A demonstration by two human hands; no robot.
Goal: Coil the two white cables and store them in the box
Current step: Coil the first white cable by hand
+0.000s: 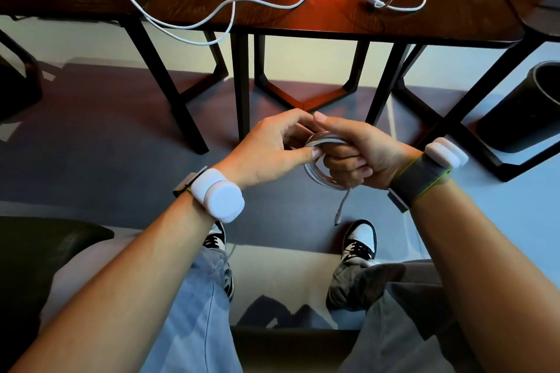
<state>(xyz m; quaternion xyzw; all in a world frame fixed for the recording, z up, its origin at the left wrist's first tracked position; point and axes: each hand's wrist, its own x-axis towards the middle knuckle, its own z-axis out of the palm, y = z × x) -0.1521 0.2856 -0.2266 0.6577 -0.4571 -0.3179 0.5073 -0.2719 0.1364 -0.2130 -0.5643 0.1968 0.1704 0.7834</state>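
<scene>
Right hand (363, 151) grips coiled cable (324, 140) w/ left hand (266, 145) pinching it.

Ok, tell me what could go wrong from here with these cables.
1. The coil, gripped by the right hand and pinched by the left hand, has a free tail dangling; a slack grip could let the loops spring open.
2. The white cable on the table hangs a loop over the near edge; it might slide off or snag.
</scene>
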